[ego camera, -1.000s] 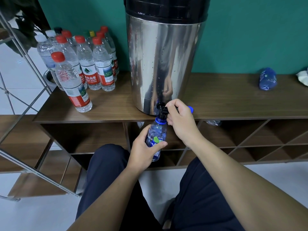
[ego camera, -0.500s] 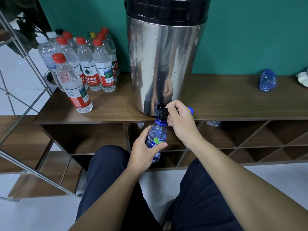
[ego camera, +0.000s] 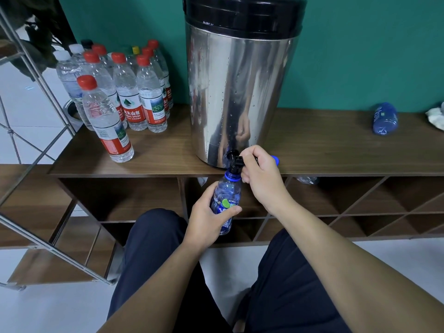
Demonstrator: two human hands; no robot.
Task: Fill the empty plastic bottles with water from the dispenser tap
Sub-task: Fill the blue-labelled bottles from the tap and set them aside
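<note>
A tall steel water dispenser (ego camera: 237,92) with a black lid stands on the wooden shelf top (ego camera: 324,150). Its black tap (ego camera: 235,160) juts over the front edge. My left hand (ego camera: 209,218) grips a blue-tinted plastic bottle (ego camera: 227,197) held upright, its open mouth right under the tap. My right hand (ego camera: 260,175) is curled round the tap lever. A blue cap (ego camera: 275,160) peeks out behind my right hand, on the shelf edge.
Several capped clear bottles with red labels (ego camera: 125,97) stand at the left of the shelf top. A blue bottle (ego camera: 384,118) lies on its side at the far right, beside a white cloth (ego camera: 436,115). A metal rack (ego camera: 36,145) stands left. My knees are below.
Both hands and the bottle stay in place under the tap. Only the camera view has shifted slightly.
</note>
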